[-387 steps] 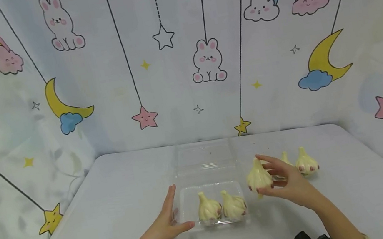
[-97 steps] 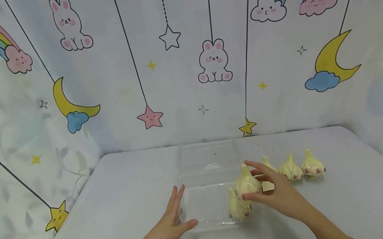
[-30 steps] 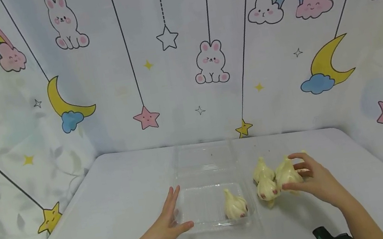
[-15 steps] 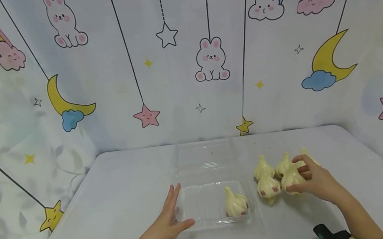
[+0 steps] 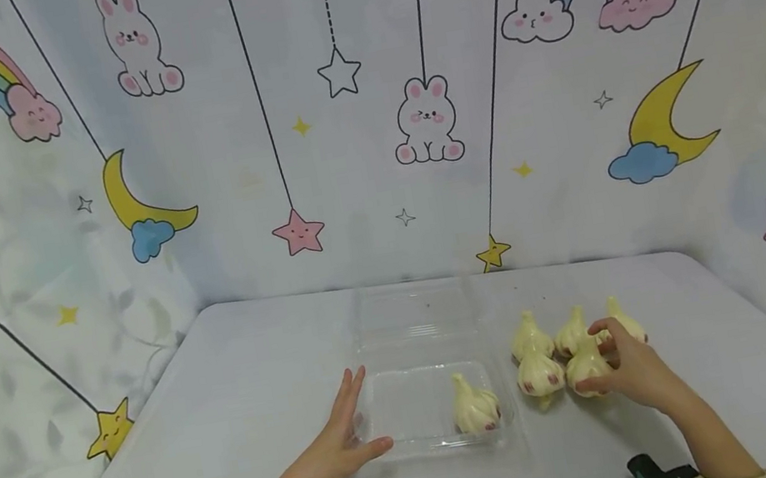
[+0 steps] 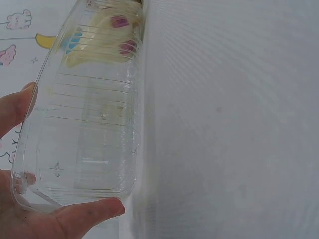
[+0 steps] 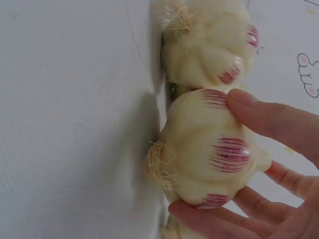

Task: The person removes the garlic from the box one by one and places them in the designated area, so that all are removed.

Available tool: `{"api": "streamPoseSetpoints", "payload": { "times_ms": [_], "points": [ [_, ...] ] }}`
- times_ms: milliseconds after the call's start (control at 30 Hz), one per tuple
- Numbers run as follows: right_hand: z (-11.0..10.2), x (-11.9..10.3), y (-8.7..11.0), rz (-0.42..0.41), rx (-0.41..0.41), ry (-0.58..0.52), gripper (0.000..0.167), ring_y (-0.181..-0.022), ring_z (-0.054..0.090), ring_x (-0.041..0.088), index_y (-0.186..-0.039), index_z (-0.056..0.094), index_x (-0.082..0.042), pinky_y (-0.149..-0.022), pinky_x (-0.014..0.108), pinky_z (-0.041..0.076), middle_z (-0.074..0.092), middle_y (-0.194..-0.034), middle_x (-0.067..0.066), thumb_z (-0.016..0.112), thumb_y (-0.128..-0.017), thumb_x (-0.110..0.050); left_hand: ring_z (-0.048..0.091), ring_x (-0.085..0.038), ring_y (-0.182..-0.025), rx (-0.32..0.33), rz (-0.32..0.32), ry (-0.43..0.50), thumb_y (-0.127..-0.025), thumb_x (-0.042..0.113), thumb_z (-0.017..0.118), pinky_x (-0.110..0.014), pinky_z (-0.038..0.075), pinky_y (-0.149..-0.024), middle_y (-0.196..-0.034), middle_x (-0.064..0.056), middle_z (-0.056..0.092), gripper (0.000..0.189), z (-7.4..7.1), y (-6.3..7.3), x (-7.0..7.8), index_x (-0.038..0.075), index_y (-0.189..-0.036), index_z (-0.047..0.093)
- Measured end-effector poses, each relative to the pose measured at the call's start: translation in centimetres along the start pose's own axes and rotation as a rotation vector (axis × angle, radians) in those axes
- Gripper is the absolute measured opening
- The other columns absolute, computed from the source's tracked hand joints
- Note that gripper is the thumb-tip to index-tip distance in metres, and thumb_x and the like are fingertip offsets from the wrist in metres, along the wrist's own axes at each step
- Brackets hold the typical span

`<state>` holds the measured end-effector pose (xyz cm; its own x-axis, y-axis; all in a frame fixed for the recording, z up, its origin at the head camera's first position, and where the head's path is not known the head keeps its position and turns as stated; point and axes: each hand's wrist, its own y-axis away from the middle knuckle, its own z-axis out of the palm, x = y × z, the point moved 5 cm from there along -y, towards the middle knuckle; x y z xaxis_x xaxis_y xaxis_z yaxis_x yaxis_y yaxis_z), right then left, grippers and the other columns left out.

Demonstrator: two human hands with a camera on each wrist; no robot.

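My right hand [image 5: 633, 370] pinches a garlic bulb [image 5: 588, 372] between thumb and fingers, low over the table in front of other bulbs. In the right wrist view this bulb [image 7: 214, 149] shows purple streaks and a tuft of roots, close beside another garlic bulb [image 7: 207, 47]. One more garlic bulb [image 5: 475, 404] sits in the right part of a clear plastic box [image 5: 418, 446]. My left hand [image 5: 324, 456] rests against the box's left side, fingers straight and thumb along the near corner. The left wrist view shows the box wall [image 6: 89, 129] between thumb and fingers.
Behind the held bulb stand garlic bulbs [image 5: 530, 335], one partly covered by my right hand, with another bulb [image 5: 540, 376] in front to the left. The box's lid [image 5: 413, 310] lies folded back. A dark object [image 5: 658, 474] shows near my right wrist.
Two bulbs sat in the box earlier; now one does. My right hand has carried a bulb from over the box rightward, then lowered it toward the near row. The left hand stays put.
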<state>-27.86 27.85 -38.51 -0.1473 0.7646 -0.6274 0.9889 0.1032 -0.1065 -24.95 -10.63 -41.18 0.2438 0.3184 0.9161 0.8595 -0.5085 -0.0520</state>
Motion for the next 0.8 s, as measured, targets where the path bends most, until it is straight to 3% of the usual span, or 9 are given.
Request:
{"api": "streamPoseSetpoints", "payload": {
  "times_ms": [300,433,800],
  "points": [
    [0.0,0.3,0.1,0.003,0.014,0.013,0.08,-0.097,0.054,0.048,-0.122,0.033,0.003,-0.07,0.049,0.051,0.054,-0.105,0.03,0.083,-0.066,-0.026,0.012,-0.06,-0.125,-0.007,-0.002,0.008,-0.088,0.021,0.063,-0.064,0.027,-0.095,-0.145,-0.018,-0.027,0.091,0.1,0.0,0.0,0.025,-0.147,-0.006],
    [-0.6,-0.3,0.2,0.009,0.001,0.035,0.08,-0.1,0.052,0.051,-0.124,0.031,0.003,-0.071,0.051,0.05,0.054,-0.106,0.031,0.08,-0.069,-0.027,0.011,-0.06,-0.125,-0.005,-0.001,0.005,-0.088,0.021,0.063,-0.064,0.026,-0.095,-0.145,-0.019,-0.028,0.092,0.1,0.0,-0.1,0.025,-0.147,-0.007],
    [-1.8,-1.8,1.0,0.004,0.062,0.073,0.078,-0.103,0.051,0.05,-0.127,0.032,0.002,-0.067,0.05,0.051,0.051,-0.111,0.03,0.077,-0.073,-0.031,0.01,-0.06,-0.125,-0.007,-0.003,-0.013,-0.088,0.024,0.063,-0.065,0.025,-0.095,-0.145,-0.021,-0.027,0.092,0.2,-0.1,-0.1,0.022,-0.147,-0.008]
  ]
}}
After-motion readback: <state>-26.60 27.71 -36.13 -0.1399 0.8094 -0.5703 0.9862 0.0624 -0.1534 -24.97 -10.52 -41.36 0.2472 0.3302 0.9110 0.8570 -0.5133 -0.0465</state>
